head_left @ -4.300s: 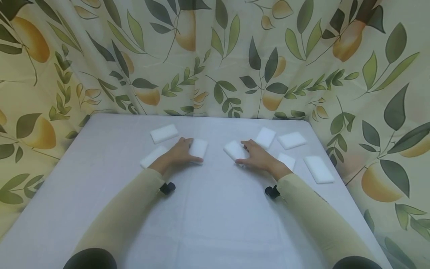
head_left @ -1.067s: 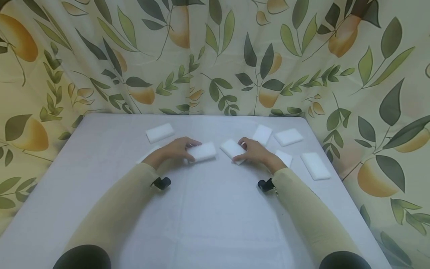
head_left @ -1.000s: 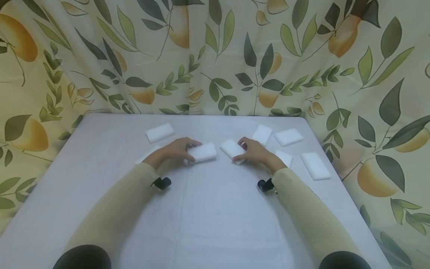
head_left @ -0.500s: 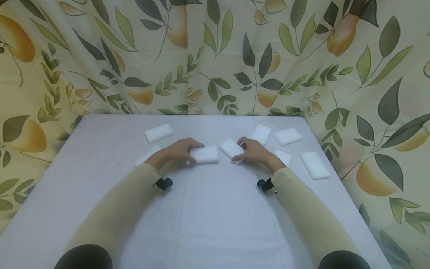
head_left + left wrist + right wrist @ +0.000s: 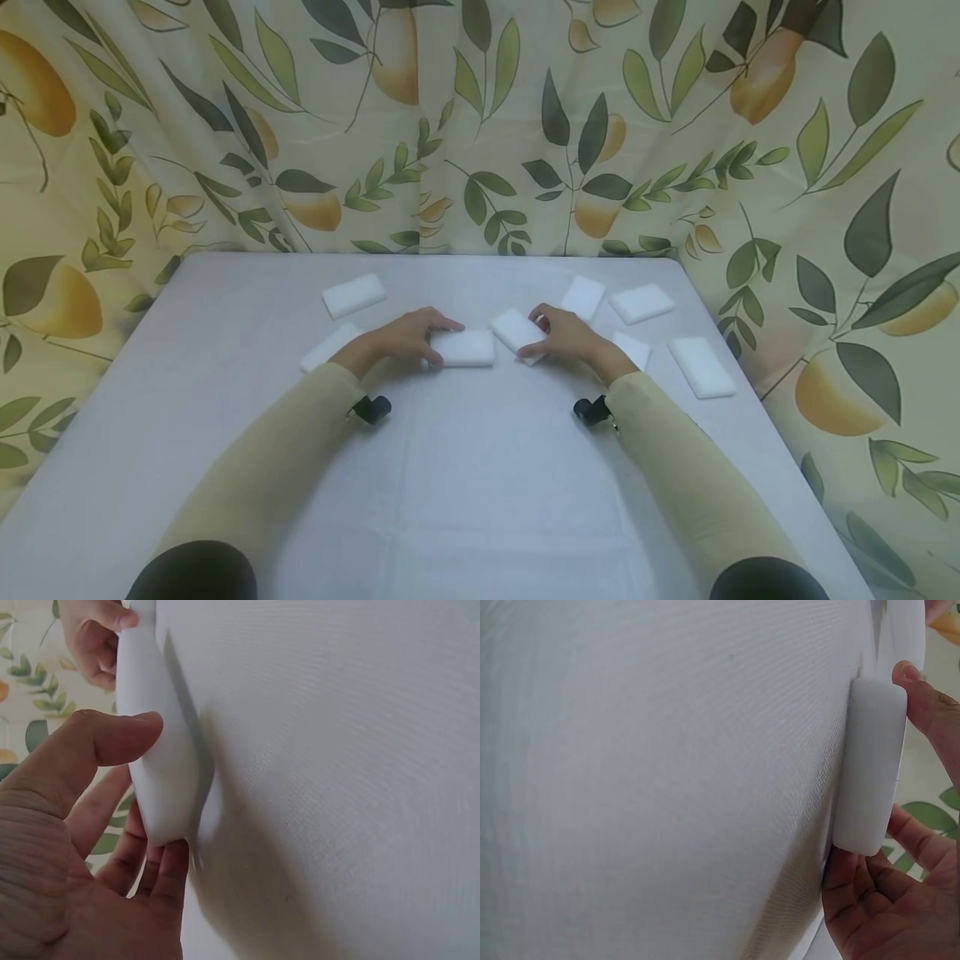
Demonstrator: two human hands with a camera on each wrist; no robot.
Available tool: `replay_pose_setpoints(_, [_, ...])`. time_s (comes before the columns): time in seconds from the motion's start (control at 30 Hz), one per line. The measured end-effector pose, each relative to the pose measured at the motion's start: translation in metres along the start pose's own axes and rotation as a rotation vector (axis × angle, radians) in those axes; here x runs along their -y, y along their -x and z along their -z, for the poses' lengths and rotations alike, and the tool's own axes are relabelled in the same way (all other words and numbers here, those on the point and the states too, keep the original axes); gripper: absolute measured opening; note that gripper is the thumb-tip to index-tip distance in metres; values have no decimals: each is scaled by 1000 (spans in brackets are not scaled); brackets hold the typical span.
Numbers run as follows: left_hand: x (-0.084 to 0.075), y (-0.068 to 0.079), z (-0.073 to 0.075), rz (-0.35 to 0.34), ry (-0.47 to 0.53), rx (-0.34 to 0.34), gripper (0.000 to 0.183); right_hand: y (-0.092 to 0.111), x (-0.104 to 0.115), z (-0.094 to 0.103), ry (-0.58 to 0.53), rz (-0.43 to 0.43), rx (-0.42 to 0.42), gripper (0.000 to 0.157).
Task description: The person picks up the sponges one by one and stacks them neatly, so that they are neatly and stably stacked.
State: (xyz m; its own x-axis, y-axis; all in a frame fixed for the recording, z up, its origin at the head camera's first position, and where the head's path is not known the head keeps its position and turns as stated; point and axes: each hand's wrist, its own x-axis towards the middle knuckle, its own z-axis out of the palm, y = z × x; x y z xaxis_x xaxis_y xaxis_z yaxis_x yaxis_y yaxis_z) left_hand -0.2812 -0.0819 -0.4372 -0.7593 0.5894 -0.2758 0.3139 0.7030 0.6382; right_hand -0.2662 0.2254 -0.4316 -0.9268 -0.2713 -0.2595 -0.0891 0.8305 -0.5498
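Eight white rectangular blocks occupy the white-covered bench. The fingers of the left hand grip one block by its end, and those of the right hand pinch a second block just beside it; two others lie at the left, four at the right.

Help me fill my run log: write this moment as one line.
left hand: grips white rectangular block | right hand: grips second white rectangular block | on white tablecloth: two left-side blocks, four right-side blocks
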Motion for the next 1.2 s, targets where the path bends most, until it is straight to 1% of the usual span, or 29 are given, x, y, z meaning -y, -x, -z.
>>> replay_pose_setpoints(0.23, [-2,-4,-2,0,-10,17,71,-2,-2,0,1,12,-2,76])
replay_pose_setpoints(0.43, [-5,-6,-5,12,-5,25,72,-1,-1,-1,-2,1,-3,73])
replay_pose_setpoints(0.6, [-8,-8,-6,16,-8,31,72,-1,-1,-1,-4,-5,0,74])
replay_pose_setpoints(0.97, [-13,-6,-6,31,-12,37,72,0,1,-1,-6,-9,8,75])
replay_pose_setpoints(1.2, [-9,-3,-5,15,-21,19,77,0,0,0,2,1,1,75])
